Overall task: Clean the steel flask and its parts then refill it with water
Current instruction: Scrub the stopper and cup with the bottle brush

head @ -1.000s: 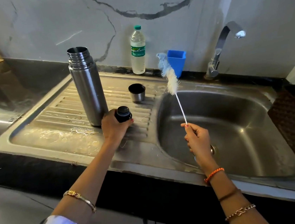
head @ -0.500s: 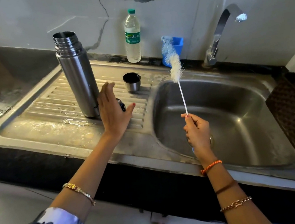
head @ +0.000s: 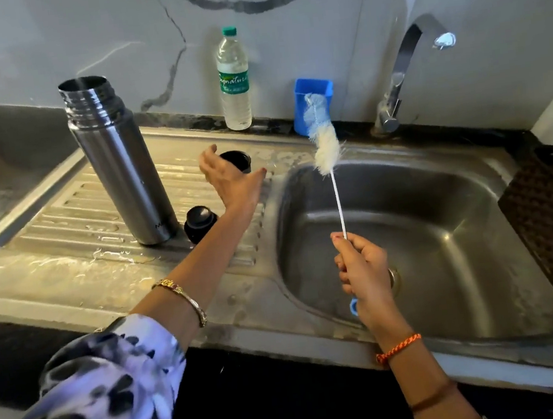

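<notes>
The steel flask (head: pixel 122 168) stands upright and uncapped on the ribbed drainboard (head: pixel 63 230). Its black stopper (head: pixel 200 223) lies on the drainboard just right of the flask's base. The steel cup lid (head: pixel 239 160) stands further back, partly hidden behind my left hand (head: pixel 234 181), which is stretched over it with fingers spread and holds nothing. My right hand (head: pixel 361 270) grips the thin white handle of a bottle brush (head: pixel 324 143) over the sink basin (head: pixel 425 226), bristle head pointing up.
A plastic water bottle (head: pixel 233 79) and a blue holder (head: pixel 313 96) stand at the back ledge. The tap (head: pixel 401 74) arches at the basin's back right. A dark woven mat (head: pixel 552 226) leans at the right edge. Water pools on the drainboard.
My left hand let go of the black stopper beside the flask and moved back and right towards the cup lid. My right hand kept the brush upright over the basin.
</notes>
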